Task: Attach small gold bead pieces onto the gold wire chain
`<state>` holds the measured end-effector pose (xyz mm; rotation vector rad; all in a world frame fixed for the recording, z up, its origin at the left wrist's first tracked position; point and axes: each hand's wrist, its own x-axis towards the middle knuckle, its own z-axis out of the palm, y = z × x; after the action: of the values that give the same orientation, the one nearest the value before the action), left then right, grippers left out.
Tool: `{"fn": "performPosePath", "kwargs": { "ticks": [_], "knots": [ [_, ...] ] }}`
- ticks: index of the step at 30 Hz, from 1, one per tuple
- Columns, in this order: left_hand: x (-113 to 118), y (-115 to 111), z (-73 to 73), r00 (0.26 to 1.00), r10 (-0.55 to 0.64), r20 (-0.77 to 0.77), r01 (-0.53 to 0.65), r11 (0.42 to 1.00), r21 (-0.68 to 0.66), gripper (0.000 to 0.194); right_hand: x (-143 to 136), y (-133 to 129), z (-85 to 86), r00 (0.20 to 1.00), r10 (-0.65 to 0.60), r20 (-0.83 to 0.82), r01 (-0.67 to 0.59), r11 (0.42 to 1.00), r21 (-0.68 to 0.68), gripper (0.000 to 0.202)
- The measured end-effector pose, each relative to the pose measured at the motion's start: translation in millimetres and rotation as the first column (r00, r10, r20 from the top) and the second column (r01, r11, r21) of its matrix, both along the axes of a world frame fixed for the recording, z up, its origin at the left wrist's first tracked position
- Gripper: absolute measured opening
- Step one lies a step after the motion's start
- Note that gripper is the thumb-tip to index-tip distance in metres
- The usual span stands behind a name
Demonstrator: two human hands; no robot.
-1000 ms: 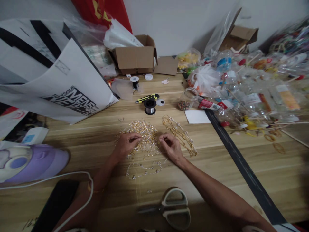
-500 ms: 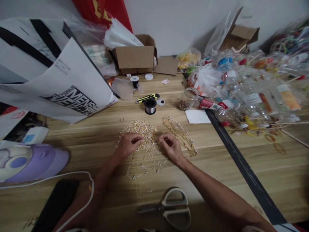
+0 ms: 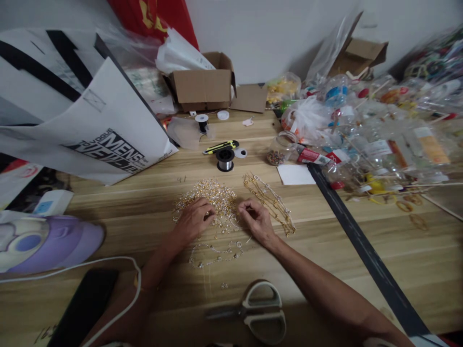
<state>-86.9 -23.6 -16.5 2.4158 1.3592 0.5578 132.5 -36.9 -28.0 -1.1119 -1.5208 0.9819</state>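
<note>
A loose pile of small gold and silver beads and findings point(image 3: 217, 193) lies on the wooden table. Over its left part my left hand point(image 3: 193, 219) is bent, thumb and fingers closed together at the beads; anything between them is too small to make out. At the pile's right edge my right hand point(image 3: 257, 221) holds a pinch, and what sits in it cannot be made out. Just right of that hand, gold and silver bead chains point(image 3: 273, 202) are laid out. A silver beaded chain point(image 3: 217, 259) rests below the pile in a loop.
Scissors point(image 3: 262, 311) lie near the front edge. Behind the pile are a wire spool point(image 3: 224, 160), a yellow-black cutter point(image 3: 220, 147) and a bead jar point(image 3: 282, 148). Plastic bottles point(image 3: 379, 149) crowd the right. A paper bag point(image 3: 119, 111), phone point(image 3: 85, 308) and white cable point(image 3: 135, 289) are left.
My left hand has turned over more, its back now facing up, and its fingers have dipped onto the beads. The right hand stays in place with its pinch.
</note>
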Motion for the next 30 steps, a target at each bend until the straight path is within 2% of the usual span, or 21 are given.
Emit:
{"fn": "performPosePath", "kwargs": {
  "ticks": [4,8,15,19,30],
  "knots": [
    [1.5,0.6,5.2,0.997,0.007,0.081,-0.004,0.999,-0.044,0.011,0.1,0.1,-1.4,1.000,0.003,-0.004,-0.003,1.000,-0.011,0.014],
    [2.8,0.8,8.8,0.986,0.082,0.147,-0.065,0.991,-0.117,0.013,0.3,-0.4,0.4,1.000,0.003,-0.001,-0.003,1.000,-0.018,0.013],
    [0.6,2.5,0.2,0.956,0.155,0.248,-0.107,0.975,-0.196,0.008,0.6,-0.4,1.1,1.000,0.014,-0.013,-0.014,1.000,-0.005,0.012],
    [0.5,3.2,0.9,0.940,0.177,0.293,-0.107,0.965,-0.239,0.006,0.7,-0.2,-0.5,1.000,0.013,-0.012,-0.013,1.000,-0.007,0.012],
    [1.2,2.8,4.5,0.938,0.201,0.282,-0.126,0.956,-0.263,0.008,0.8,0.1,-1.7,1.000,0.013,-0.007,-0.013,1.000,-0.007,0.012]
  ]
}}
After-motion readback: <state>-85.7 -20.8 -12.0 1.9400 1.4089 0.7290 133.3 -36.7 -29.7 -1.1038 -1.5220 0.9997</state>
